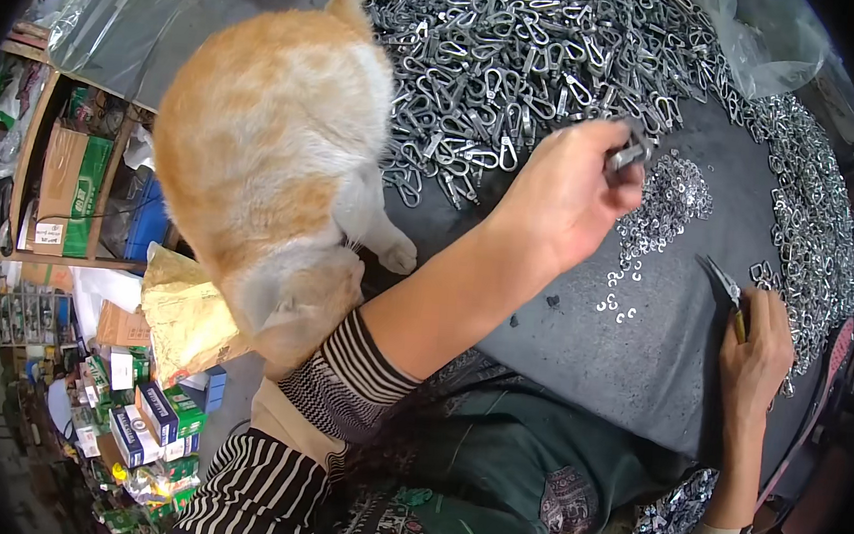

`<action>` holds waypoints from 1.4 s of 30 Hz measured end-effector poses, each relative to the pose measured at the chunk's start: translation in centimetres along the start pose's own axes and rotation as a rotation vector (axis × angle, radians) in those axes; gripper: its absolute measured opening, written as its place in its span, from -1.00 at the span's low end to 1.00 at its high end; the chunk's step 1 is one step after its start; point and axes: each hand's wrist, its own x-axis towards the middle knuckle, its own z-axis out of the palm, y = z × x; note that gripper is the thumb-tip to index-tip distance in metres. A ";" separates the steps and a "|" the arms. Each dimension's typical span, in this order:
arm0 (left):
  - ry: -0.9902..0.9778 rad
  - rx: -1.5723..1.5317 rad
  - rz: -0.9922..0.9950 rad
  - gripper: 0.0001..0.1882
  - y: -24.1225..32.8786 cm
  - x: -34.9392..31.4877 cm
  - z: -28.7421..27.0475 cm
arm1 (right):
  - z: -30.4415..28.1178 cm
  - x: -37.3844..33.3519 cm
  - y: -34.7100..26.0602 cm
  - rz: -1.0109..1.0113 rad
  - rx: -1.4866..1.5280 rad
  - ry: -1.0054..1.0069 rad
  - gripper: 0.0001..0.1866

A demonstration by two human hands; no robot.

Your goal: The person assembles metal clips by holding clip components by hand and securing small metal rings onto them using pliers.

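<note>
Well to the left of the ring pile, an orange-and-white cat has its head lowered beside the striped sleeve. Above and left of the pile spreads a broad heap of metal clips, loose and jumbled, so a great deal seems left. Just left of the pile, the left hand has its fingers curled tightly around a blurred dark clip. Loose rings lie scattered below the pile, apparently unused. Below and right of it, the right hand's fingers wrap the pliers. Farther right, a band of metal pieces may be finished work; I cannot tell.
</note>
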 end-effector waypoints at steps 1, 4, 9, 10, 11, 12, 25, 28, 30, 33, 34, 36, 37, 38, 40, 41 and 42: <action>-0.023 -0.104 -0.086 -0.77 -0.3 -0.7 0.1 | -0.3 -0.4 0.3 -0.009 -0.012 0.005 -0.74; -0.126 -0.101 -0.119 -0.78 -1.0 -2.2 -1.8 | -1.7 -0.9 -0.9 0.048 0.044 -0.037 -0.77; -0.186 0.181 -0.161 -0.72 -1.5 -5.6 -2.9 | -3.6 -0.7 -3.9 0.432 0.642 -0.269 -0.87; -0.161 0.308 -0.197 -0.69 -1.6 -6.3 -2.7 | -3.6 -1.1 -4.5 0.412 0.766 -0.268 -0.88; -0.185 0.287 -0.209 -0.69 -1.9 -6.8 -2.4 | -3.6 -1.5 -5.0 0.389 0.892 -0.265 -0.88; -0.195 0.380 -0.233 -0.68 -1.9 -7.3 -2.3 | -3.9 -1.2 -6.0 0.439 0.975 -0.297 -0.90; -0.276 0.820 0.010 -0.76 -2.0 -8.4 -1.5 | -3.2 2.0 -8.5 0.342 1.020 -0.350 -0.89; -0.290 0.825 -0.043 -0.75 -1.6 -8.2 -1.7 | -4.0 3.4 -8.5 0.222 0.855 -0.448 -0.83; -0.287 0.642 -0.087 -0.77 -1.8 -7.6 -1.7 | -4.6 3.5 -8.3 0.211 0.763 -0.399 -0.79; -0.307 0.256 -0.058 -0.75 -1.4 -5.6 -2.9 | -5.3 3.2 -7.1 0.090 0.368 -0.230 -0.64; -0.303 0.256 -0.057 -0.75 -1.4 -5.4 -3.2 | -5.5 2.9 -6.6 0.010 0.245 -0.238 -0.64; -0.199 -0.109 -0.126 -0.71 -1.2 -5.3 -3.1 | -5.5 1.8 -6.5 -0.098 0.092 -0.295 -0.64; -0.196 -0.110 -0.129 -0.71 -1.2 -5.4 -2.8 | -5.4 1.3 -6.7 -0.127 0.062 -0.346 -0.64; -0.142 -0.123 -0.128 -0.70 -1.2 -5.6 -2.3 | -5.2 0.8 -7.0 -0.153 0.056 -0.374 -0.64; -0.088 -0.140 -0.127 -0.69 -1.2 -5.8 -2.5 | -4.8 0.3 -8.0 -0.177 0.047 -0.373 -0.62; -0.163 -0.125 -0.121 -0.68 -1.1 -5.7 -3.3 | -4.7 0.2 -8.5 -0.181 0.039 -0.373 -0.62; -0.236 -0.109 -0.113 -0.68 -0.9 -5.7 -4.0 | -4.5 0.4 -8.9 -0.183 0.043 -0.375 -0.62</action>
